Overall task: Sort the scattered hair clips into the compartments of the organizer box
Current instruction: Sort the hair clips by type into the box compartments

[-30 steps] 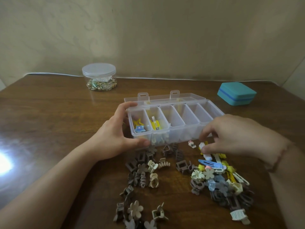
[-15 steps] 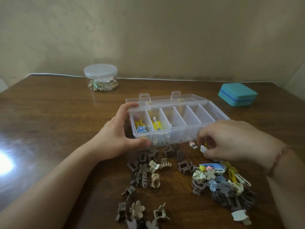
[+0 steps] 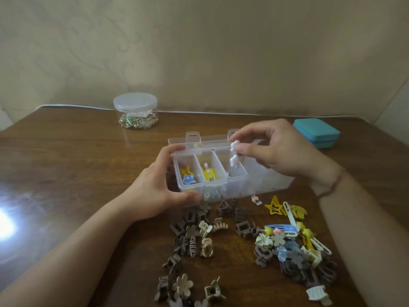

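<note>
Dark wooden worktop (image 3: 66,173) against beige wall, left half bare. Our left hand (image 3: 152,191) grips the clear plastic organizer box (image 3: 221,187); right hand (image 3: 276,149) pinches a small white clip (image 3: 234,158) over its third compartment.

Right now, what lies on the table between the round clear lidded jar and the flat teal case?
In the head view, only the raised lid of the clear plastic organizer box and the right hand, lifted over it, sit between the round clear lidded jar and the flat teal case.

I see dim warm room light, strong white glare on the counter (image 3: 66,165) at left edge, soft shadows under forearms, slight blur overall, wide-angle bending at the borders
</note>
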The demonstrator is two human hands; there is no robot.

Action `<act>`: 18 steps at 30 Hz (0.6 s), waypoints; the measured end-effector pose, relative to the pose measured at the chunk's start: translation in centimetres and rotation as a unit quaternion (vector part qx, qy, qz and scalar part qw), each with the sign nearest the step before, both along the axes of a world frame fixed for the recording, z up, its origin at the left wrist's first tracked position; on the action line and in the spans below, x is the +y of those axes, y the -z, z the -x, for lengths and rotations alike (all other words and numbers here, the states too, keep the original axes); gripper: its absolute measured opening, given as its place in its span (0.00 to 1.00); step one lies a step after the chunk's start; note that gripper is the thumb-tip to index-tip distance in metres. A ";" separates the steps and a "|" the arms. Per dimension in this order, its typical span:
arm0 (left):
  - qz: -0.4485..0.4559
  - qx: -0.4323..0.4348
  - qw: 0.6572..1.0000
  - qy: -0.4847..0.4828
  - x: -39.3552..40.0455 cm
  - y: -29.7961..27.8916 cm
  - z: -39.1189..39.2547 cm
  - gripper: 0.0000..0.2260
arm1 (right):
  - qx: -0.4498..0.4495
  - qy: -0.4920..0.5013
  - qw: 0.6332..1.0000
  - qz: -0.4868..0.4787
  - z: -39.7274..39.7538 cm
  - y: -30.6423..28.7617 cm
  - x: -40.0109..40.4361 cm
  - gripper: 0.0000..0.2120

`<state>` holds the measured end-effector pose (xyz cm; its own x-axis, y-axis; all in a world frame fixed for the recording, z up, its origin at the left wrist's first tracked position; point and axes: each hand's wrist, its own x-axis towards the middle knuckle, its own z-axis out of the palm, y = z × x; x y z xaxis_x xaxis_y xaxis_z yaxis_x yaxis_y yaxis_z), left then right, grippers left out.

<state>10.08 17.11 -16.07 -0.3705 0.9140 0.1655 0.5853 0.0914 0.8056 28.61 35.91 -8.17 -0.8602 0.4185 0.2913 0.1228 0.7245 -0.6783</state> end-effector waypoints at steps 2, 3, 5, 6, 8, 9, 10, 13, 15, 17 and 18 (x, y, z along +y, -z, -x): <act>0.003 0.002 1.000 -0.001 0.0 0.0 -0.1 0.45 | -0.040 0.055 0.994 -0.090 0.2 0.7 0.1 0.12; 0.003 0.001 1.000 -0.002 0.0 0.0 0.0 0.45 | -0.035 0.082 0.988 -0.125 -0.3 0.8 -0.1 0.12; 0.004 -0.001 1.000 -0.002 0.0 0.0 0.0 0.46 | -0.007 0.099 0.984 -0.148 -2.1 0.2 -0.3 0.07; 0.003 0.000 1.000 -0.001 0.0 0.1 0.0 0.45 | -0.024 0.094 0.984 -0.146 -3.1 -0.3 -0.5 0.03; 0.005 0.003 1.000 -0.003 0.0 0.1 0.0 0.45 | -0.162 0.083 0.972 -0.151 -4.3 -0.8 -1.3 0.03; 0.005 0.005 1.000 -0.005 0.0 0.2 0.0 0.45 | -0.245 0.083 0.950 -0.176 -4.5 -0.6 -1.7 0.05; 0.003 0.006 1.000 -0.007 0.1 0.2 0.0 0.45 | -0.303 0.091 0.925 -0.212 -4.4 -0.3 -2.2 0.07; 0.001 0.004 1.000 -0.012 0.1 0.3 0.0 0.45 | -0.360 0.122 0.885 -0.268 -3.3 1.2 -3.3 0.14; 0.000 0.004 1.000 -0.013 0.1 0.3 0.0 0.44 | -0.374 0.136 0.874 -0.278 -2.7 1.8 -3.8 0.17; 0.001 0.003 1.000 -0.013 0.0 0.3 0.0 0.44 | -0.378 0.140 0.867 -0.292 -2.3 2.3 -4.1 0.16; 0.001 0.001 1.000 -0.012 0.0 0.3 0.1 0.45 | -0.375 0.140 0.864 -0.304 -2.1 2.5 -4.2 0.14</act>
<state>10.00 17.14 -16.39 -0.3916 0.9052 0.1652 0.5850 0.1064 0.8040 30.73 31.69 -10.63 -0.7917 0.6074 -0.0653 0.5919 0.7891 0.1640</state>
